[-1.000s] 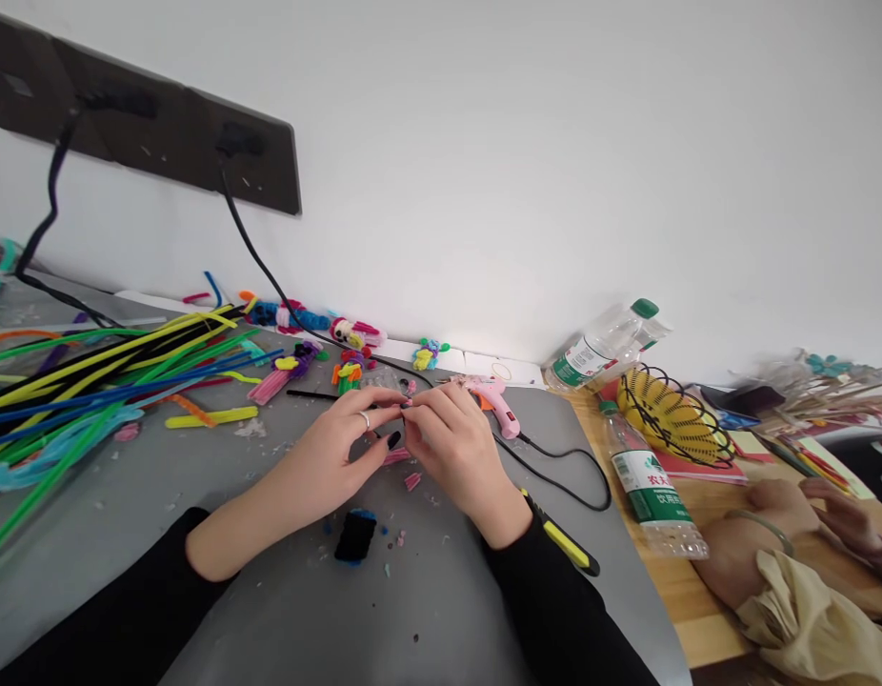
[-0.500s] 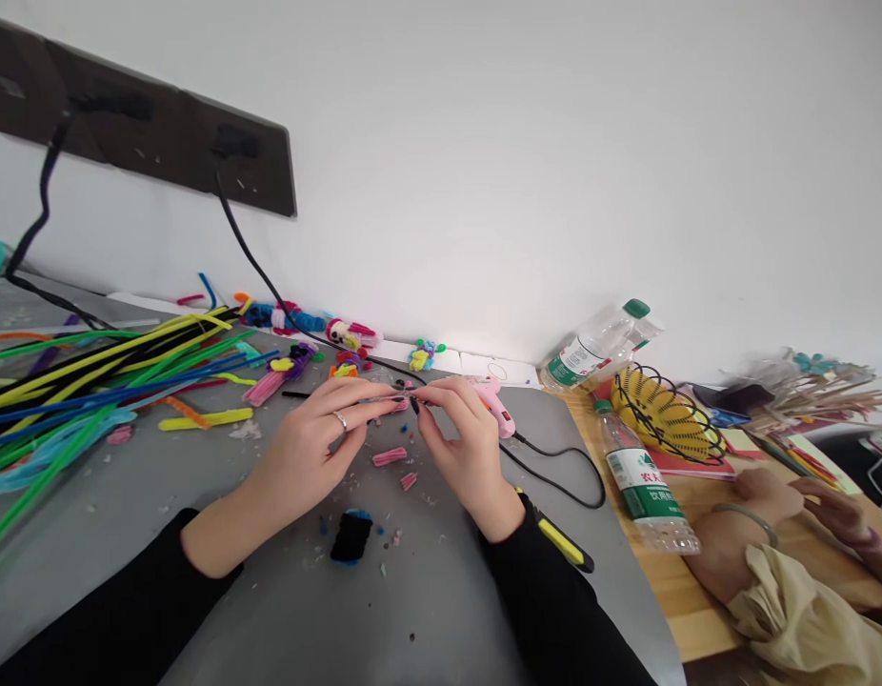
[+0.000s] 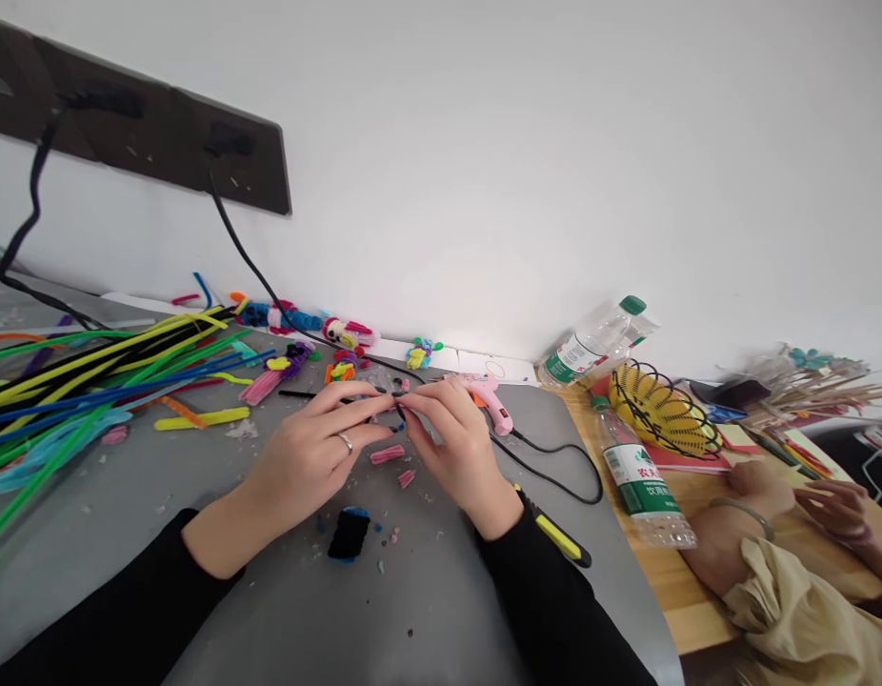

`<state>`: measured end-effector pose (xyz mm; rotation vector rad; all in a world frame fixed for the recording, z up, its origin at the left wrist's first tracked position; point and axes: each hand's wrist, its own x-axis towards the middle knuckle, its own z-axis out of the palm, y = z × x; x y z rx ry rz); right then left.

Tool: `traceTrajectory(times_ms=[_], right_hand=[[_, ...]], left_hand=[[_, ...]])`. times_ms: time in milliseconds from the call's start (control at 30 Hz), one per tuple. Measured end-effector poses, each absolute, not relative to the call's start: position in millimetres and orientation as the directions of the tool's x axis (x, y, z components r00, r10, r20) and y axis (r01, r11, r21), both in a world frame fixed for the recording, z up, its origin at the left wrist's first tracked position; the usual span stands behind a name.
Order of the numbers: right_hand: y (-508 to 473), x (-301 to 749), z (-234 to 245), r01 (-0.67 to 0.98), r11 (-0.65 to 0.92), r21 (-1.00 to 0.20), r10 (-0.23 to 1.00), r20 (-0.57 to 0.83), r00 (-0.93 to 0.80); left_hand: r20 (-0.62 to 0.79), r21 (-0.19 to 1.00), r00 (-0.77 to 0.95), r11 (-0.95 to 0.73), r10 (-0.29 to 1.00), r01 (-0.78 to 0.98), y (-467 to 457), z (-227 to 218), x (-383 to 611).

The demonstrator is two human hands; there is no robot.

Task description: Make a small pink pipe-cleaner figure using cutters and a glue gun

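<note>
— How are your fingers set?

— Narrowly. Your left hand [image 3: 305, 443] and right hand [image 3: 459, 453] meet at the fingertips, thumbs and fingers bent toward one spot above the smooth grey mat [image 3: 441, 610]; a plain metal ring [image 3: 346, 442] circles one left finger. Whatever may lie between the tips is too small and too covered to identify, so you cannot tell from this view whether either hand grips anything.

— What lies nearest to your hands?

— Just below the meeting tips, on the mat: a ribbed pink bundle [image 3: 388, 454], short and oblong, with a smaller pink tuft [image 3: 407, 478] near it. Closer to you rests a fuzzy black block [image 3: 349, 535], blue showing at its edges, among crumbs of coloured fluff.

— And farther out?

— Beyond your right hand, a glossy pink glue gun [image 3: 494, 405], its thin black cord [image 3: 602, 486] looping over the mat; against your right sleeve [image 3: 548, 610], a slim yellow-and-black cutter [image 3: 562, 541]. Beyond your left hand, long fuzzy pipe cleaners [image 3: 127, 362] in a loose sheaf. On the wooden tabletop [image 3: 648, 572] at right, a clear plastic bottle [image 3: 645, 481] with a green cap, and a yellow basket [image 3: 659, 410] edged in black loops.
</note>
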<state>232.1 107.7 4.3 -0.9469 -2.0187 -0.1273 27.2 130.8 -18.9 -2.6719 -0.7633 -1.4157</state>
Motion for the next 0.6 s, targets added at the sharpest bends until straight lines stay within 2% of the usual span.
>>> traceTrajectory(times_ms=[200, 333, 400, 467, 600], right_hand=[[110.9, 233.4, 2.9, 0.669, 0.721, -0.18, 0.541, 0.751, -0.38], [112.5, 232.8, 1.4, 0.685, 0.696, -0.214, 0.563, 0.754, -0.337], [112.6, 232.7, 0.6, 0.688, 0.663, -0.295, 0.611, 0.745, -0.269], [112.3, 232.5, 0.3, 0.646, 0.628, -0.434, 0.678, 0.713, -0.179], [111.9, 230.2, 0.6, 0.419, 0.503, -0.755, 0.851, 0.519, -0.086]], left_hand=[[0.767, 0.108, 0.523, -0.878, 0.373, 0.466, 131.5, -18.2, 28.6], [0.761, 0.071, 0.542, -0.876, 0.357, 0.478, 131.5, -16.7, 28.2], [0.769, 0.119, 0.514, -0.876, 0.379, 0.468, 130.7, -14.7, 28.3], [0.777, 0.215, 0.453, -0.86, 0.437, 0.462, 129.1, -11.0, 28.8], [0.676, 0.491, 0.332, -0.738, 0.658, 0.463, 125.3, -3.5, 30.0]])
